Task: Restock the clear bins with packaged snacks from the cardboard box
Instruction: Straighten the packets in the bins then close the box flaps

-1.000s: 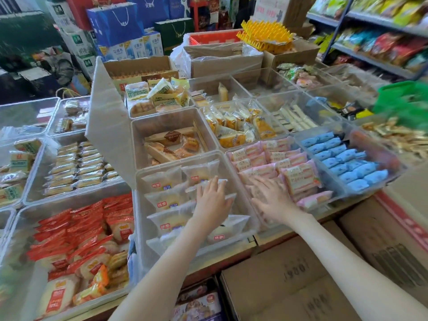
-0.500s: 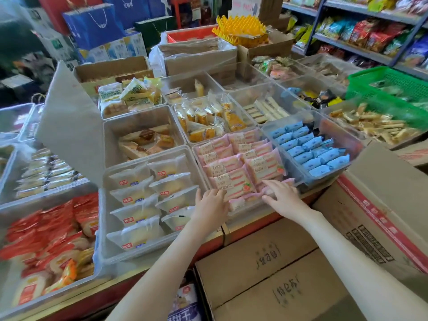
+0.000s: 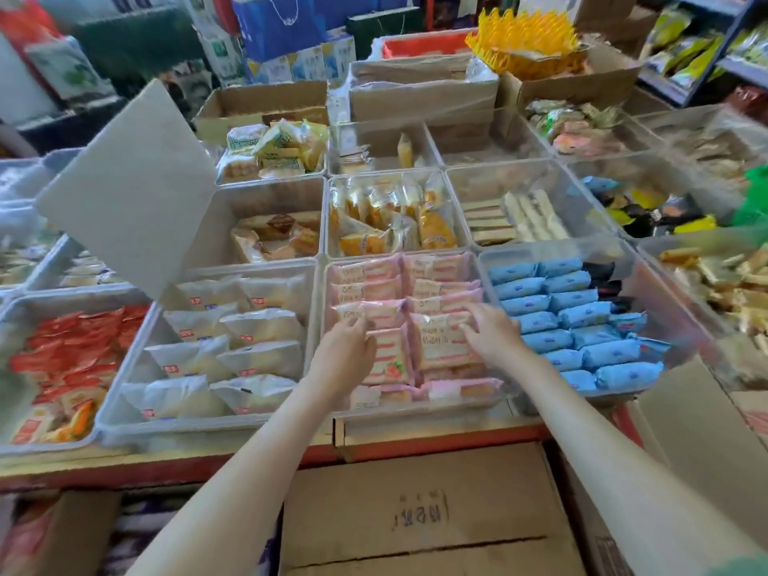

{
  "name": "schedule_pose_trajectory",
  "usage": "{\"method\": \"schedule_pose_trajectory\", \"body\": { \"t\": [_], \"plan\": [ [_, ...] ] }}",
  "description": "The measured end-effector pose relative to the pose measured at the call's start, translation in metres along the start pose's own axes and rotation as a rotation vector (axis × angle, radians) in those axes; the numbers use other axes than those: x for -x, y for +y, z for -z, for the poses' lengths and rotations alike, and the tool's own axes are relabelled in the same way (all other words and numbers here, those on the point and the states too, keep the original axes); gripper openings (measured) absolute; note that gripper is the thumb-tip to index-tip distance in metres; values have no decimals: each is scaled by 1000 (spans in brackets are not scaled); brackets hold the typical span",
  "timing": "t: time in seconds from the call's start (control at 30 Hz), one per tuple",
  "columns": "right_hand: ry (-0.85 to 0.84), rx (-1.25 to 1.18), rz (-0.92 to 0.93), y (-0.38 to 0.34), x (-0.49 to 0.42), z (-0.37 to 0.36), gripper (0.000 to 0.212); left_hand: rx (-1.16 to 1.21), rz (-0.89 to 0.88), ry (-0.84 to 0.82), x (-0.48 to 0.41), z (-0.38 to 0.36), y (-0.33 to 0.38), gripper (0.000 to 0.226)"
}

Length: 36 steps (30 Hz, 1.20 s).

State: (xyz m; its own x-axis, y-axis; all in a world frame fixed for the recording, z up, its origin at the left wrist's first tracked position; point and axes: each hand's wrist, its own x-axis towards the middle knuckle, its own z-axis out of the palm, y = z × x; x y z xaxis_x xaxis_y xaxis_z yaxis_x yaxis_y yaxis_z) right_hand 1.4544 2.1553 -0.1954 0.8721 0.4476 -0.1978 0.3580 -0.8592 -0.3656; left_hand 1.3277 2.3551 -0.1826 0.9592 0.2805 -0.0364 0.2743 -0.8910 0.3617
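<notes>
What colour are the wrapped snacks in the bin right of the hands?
Light blue wrapped snacks, clearest in the head view.

Single head-worn view, wide-angle, looking forward and down from close above the near surface edge. Clear bins fill mid-frame; shelving behind, edges blurred, probably lens distortion.

Left hand moved from the white-packet bin into the clear plastic bin of pink snack packets; right hand moved further in.
</notes>
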Motion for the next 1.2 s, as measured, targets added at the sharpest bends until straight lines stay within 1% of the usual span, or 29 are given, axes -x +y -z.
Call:
{"method": "schedule_pose_trajectory", "body": {
  "t": [0.1, 0.17, 0.3, 0.43, 0.53, 0.6, 0.73, 0.83, 0.93, 1.0, 1.1, 1.2],
  "plan": [
    [17, 40, 80, -14, -21, -3, 41, 15, 73, 59, -9, 5, -12, 33],
    [51, -11, 122, -24, -37, -5, 39, -3, 119, 116, -20, 10, -25, 31],
    [34, -153, 187, -43, -69, -8, 36, -137, 115, 226, -48, 15, -59, 23],
    [29, -198, 176, -59, -97, -17, 36, -308, 60, 243, -83, 13, -83, 15],
    [70, -195, 165, -68, -119, -24, 31, -329, 109, 288, -109, 12, -89, 20],
    [109, -181, 135, -72, -132, -28, 29, -331, 128, 282, -124, 9, -92, 23],
    [193, -252, 7, -80, -154, -36, 27, -314, 161, 213, -148, 3, -94, 22],
    [261, -196, -12, -83, -163, -37, 22, -286, 196, 167, -162, -2, -94, 25],
    [318, -151, 10, -84, -169, -39, 16, -268, 160, 212, -169, -4, -95, 35],
    [326, -185, -5, -83, -172, -40, 16, -268, 129, 223, -169, -5, -95, 40],
    [346, -240, -13, -84, -174, -41, 15, -275, 109, 218, -168, -3, -94, 33],
    [365, -215, 65, -84, -173, -43, 16, -285, 81, 213, -167, -3, -92, 20]
  ]
}}
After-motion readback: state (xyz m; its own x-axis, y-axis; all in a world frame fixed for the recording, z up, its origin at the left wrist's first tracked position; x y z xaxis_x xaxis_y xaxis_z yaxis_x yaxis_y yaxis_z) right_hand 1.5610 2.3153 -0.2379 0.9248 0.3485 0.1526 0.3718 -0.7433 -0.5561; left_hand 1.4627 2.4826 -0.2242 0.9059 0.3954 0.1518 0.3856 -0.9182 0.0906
